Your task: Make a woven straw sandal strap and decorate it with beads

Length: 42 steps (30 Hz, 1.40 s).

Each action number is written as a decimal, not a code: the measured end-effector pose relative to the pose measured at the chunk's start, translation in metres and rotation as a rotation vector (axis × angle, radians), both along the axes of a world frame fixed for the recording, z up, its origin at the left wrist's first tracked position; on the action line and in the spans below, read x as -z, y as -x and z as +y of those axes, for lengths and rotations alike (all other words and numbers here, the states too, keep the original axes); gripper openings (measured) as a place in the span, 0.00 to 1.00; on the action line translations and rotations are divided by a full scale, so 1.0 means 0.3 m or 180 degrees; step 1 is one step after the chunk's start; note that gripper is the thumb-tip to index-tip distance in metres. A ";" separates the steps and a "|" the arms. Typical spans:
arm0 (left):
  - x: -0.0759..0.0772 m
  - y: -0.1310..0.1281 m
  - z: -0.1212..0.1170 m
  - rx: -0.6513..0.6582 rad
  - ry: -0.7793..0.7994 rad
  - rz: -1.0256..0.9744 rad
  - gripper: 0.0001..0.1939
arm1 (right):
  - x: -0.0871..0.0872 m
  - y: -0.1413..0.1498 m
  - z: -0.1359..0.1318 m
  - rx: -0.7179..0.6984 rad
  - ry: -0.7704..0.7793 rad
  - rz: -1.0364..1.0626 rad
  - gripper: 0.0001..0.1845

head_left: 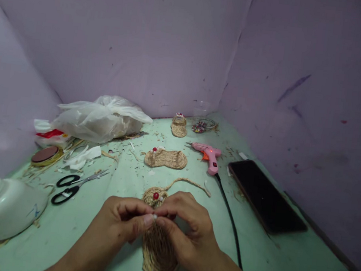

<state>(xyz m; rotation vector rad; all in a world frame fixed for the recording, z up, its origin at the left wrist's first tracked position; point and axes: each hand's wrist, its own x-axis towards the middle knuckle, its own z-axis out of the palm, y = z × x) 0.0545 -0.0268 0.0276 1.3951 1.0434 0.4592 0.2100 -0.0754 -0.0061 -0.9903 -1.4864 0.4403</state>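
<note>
My left hand (127, 218) and my right hand (188, 225) meet at the near middle of the table. Their thumbs and forefingers close together on a small white bead (154, 216). Beneath them lies a sole-shaped piece of coiled twine (160, 255), partly covered by my fingers. A red bead (155, 196) and some small white beads sit near its far end, and a loose twine tail (191, 181) trails right. Just beyond is a second twine sole (166, 158) with a red bead at its left end. A small twine slipper (179, 126) stands near the wall.
A pink glue gun (210, 156) lies right of centre, its black cord running toward me. Farther right is a dark phone (266, 197). On the left are scissors (79, 185), a white ceramic pot (12, 207) on its side, a tape roll (47, 156) and a plastic bag (102, 120).
</note>
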 end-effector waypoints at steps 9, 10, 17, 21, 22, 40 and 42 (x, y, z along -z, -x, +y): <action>-0.012 0.008 0.003 0.0007 0.0048 0.0126 0.13 | 0.020 -0.002 0.005 0.0002 -0.0347 -0.0313 0.07; -0.008 0.009 0.004 -0.0029 0.0063 0.0112 0.12 | 0.021 -0.002 0.006 -0.0014 -0.0334 -0.0307 0.07; 0.012 0.000 0.019 -0.0304 0.0831 -0.0305 0.14 | 0.022 0.005 0.003 0.0091 0.0041 -0.0027 0.05; 0.012 0.000 0.026 -0.0363 0.1034 -0.0469 0.13 | 0.021 0.007 0.003 0.0109 0.0041 -0.0006 0.06; 0.012 0.001 0.027 -0.0358 0.1038 -0.0482 0.13 | 0.021 0.007 0.003 0.0112 0.0045 -0.0016 0.06; -0.005 0.009 0.031 -0.0281 -0.0251 0.0364 0.10 | 0.017 -0.016 0.005 0.0459 0.0263 -0.0119 0.04; -0.008 0.023 0.033 -0.0315 -0.1273 0.0682 0.08 | 0.025 -0.036 0.015 0.0844 0.0742 -0.0041 0.05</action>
